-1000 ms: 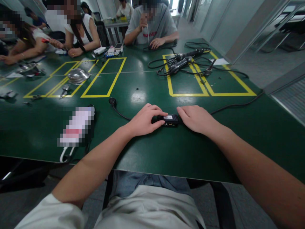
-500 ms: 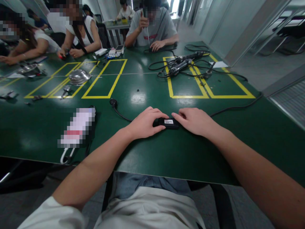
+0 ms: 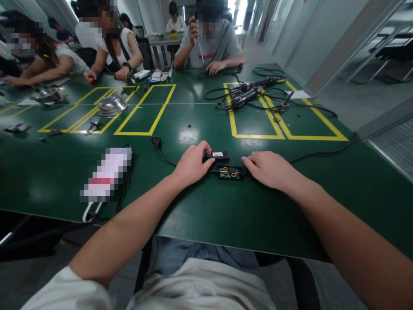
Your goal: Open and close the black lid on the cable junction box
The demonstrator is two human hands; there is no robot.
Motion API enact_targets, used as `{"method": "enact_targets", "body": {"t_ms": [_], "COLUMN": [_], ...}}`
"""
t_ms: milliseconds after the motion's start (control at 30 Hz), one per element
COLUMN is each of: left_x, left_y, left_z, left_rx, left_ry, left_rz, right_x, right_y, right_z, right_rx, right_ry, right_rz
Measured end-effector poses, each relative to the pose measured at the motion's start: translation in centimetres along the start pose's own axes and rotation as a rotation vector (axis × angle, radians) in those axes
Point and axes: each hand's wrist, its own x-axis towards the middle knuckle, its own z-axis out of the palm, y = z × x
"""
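Note:
My left hand pinches a black plastic cover with a white label by its left end. Just below the cover lies the lower half of the small black case, its circuit board with copper-coloured coils exposed. My right hand rests at the case's right end, its fingers curled over the black cable that runs in there; its fingertips are partly hidden. From the left side, a cord passes under my left hand to a black plug.
A phone-like slab, blurred out, with a white loop lies left. Farther back are a metal bowl, small metal parts, and cabled tools within yellow tape outlines. Several people sit around the green table.
The labelled cover has come off the case and moved up and left in my left hand, exposing the circuit board. My right hand has shifted slightly right and down.

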Motion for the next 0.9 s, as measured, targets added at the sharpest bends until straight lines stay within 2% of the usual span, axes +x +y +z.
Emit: {"method": "enact_targets", "body": {"t_ms": [67, 200, 233, 367, 433, 733, 900], "left_x": [-0.1, -0.6, -0.7, -0.7, -0.6, -0.4, -0.2], "left_y": [0.0, 0.7, 1.1, 2.2, 2.6, 2.8, 2.5], "left_z": [-0.1, -0.7, -0.9, -1.5, -1.6, -1.9, -1.7], "left_rx": [0.048, 0.167, 0.218, 0.416, 0.458, 0.439, 0.463], "left_ry": [-0.019, 0.065, 0.045, -0.198, -0.247, -0.214, -0.235], "left_rz": [0.032, 0.076, 0.064, -0.007, -0.028, -0.039, -0.029], "right_x": [-0.1, -0.3, -0.4, -0.4, -0.3, -0.6, -0.3], "right_y": [-0.1, -0.4, -0.5, -0.8, -0.9, -0.5, -0.3], "right_z": [-0.1, -0.4, -0.5, -0.4, -0.3, -0.6, -0.2], "right_rx": [-0.018, -0.052, -0.056, -0.073, -0.078, -0.082, -0.068], "right_ry": [-0.019, -0.047, -0.049, -0.050, -0.040, 0.072, 0.018], "right_rz": [0.022, 0.030, 0.032, 0.034, 0.036, 0.038, 0.030]}}
